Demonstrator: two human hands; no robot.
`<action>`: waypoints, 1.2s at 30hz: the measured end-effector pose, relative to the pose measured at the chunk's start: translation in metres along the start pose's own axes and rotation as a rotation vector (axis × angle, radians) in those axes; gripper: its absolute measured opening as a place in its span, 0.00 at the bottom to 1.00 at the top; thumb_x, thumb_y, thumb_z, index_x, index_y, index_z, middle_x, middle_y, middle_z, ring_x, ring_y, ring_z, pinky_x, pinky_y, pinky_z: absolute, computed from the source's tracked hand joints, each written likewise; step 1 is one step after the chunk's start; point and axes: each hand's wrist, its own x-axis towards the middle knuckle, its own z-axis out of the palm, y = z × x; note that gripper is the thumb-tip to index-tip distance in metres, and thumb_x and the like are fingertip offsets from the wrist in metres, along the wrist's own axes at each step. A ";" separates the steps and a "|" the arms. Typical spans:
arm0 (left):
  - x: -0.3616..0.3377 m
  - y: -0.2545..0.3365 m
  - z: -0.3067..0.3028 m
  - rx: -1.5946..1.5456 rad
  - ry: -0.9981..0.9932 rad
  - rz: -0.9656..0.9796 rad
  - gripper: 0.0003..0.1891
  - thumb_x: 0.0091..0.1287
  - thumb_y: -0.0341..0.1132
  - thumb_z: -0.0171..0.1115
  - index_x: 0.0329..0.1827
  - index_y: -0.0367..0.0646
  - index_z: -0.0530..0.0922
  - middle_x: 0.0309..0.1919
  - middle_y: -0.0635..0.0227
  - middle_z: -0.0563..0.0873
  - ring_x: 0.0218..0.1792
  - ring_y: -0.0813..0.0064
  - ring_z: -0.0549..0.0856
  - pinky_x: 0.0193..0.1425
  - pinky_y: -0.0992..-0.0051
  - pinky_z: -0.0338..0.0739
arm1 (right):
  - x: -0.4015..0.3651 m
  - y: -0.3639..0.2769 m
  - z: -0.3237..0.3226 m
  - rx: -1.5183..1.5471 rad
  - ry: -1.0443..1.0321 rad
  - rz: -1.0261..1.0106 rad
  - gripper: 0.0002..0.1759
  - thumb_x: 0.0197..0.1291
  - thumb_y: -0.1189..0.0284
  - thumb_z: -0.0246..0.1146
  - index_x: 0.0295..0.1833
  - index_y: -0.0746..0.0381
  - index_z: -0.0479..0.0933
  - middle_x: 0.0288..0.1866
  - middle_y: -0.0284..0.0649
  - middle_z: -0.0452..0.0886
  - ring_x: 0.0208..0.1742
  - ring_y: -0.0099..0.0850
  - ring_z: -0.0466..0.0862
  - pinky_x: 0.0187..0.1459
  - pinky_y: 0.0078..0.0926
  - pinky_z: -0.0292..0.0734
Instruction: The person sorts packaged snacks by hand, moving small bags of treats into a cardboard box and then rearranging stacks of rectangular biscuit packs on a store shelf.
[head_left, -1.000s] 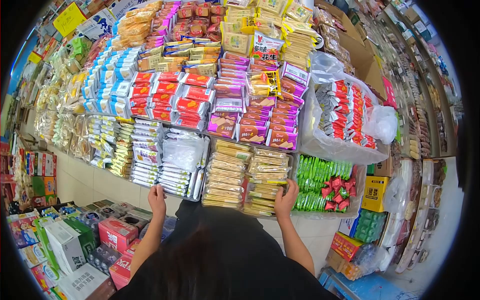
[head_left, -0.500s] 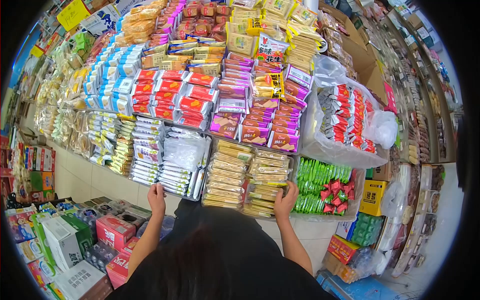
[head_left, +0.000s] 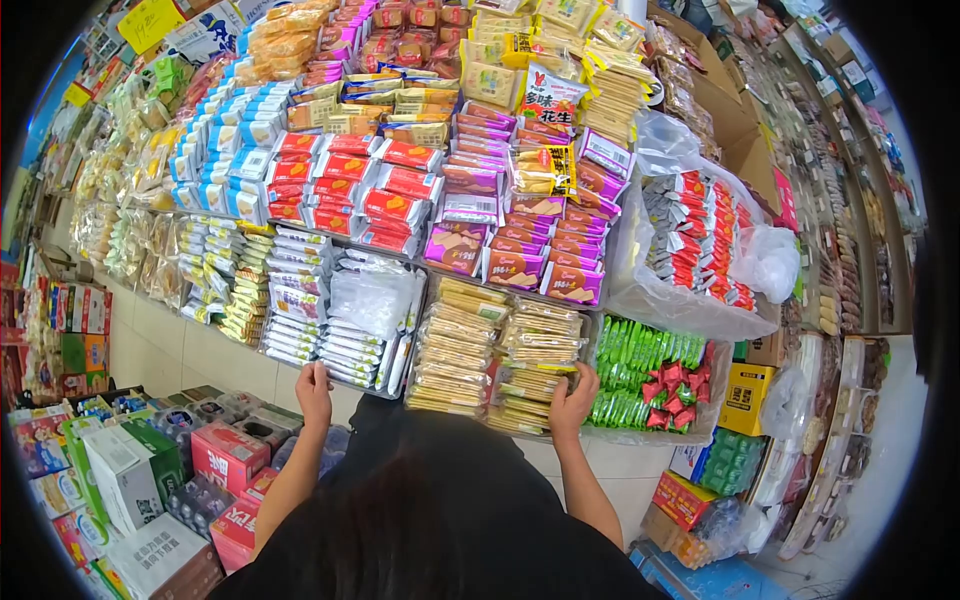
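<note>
My left hand point(head_left: 314, 393) is at the front left corner of a tray of white-wrapped snack packets point(head_left: 352, 350). Its fingers are curled together; what they hold, if anything, is hidden. My right hand point(head_left: 572, 402) is at the right side of a stack of flat beige snack packets point(head_left: 532, 385), fingers bent around the end of a packet near the front. A second column of beige packets point(head_left: 450, 355) lies to its left. Just right of that hand is a bin of green-wrapped packets point(head_left: 625, 385) with red-wrapped pieces point(head_left: 677, 395) on top.
Behind are rows of purple wafer packets point(head_left: 570, 282), red packets point(head_left: 400, 182) and blue-white packets point(head_left: 245, 165). A plastic-lined box point(head_left: 640, 290) of red and silver packets stands right. Cartons point(head_left: 165, 560) are stacked at lower left, and a yellow box point(head_left: 747, 395) stands at right.
The view has shifted very slightly, the far packets now sitting a little further right. Both hands keep practically the same places, and no packet has visibly moved.
</note>
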 end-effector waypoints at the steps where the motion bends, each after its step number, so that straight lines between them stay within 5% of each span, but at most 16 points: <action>1: 0.000 0.000 0.000 0.001 -0.005 0.001 0.16 0.74 0.40 0.52 0.29 0.39 0.74 0.19 0.75 0.71 0.20 0.86 0.70 0.25 0.83 0.67 | 0.000 0.000 0.000 0.002 0.002 -0.001 0.22 0.56 0.77 0.57 0.58 0.64 0.68 0.55 0.51 0.70 0.58 0.50 0.69 0.59 0.45 0.63; 36: 0.000 0.005 0.000 0.036 0.000 -0.005 0.16 0.73 0.38 0.52 0.27 0.39 0.74 0.18 0.75 0.72 0.20 0.86 0.71 0.25 0.82 0.66 | -0.001 0.003 0.002 0.014 -0.016 0.045 0.21 0.55 0.77 0.57 0.57 0.65 0.68 0.55 0.52 0.70 0.59 0.50 0.69 0.61 0.46 0.62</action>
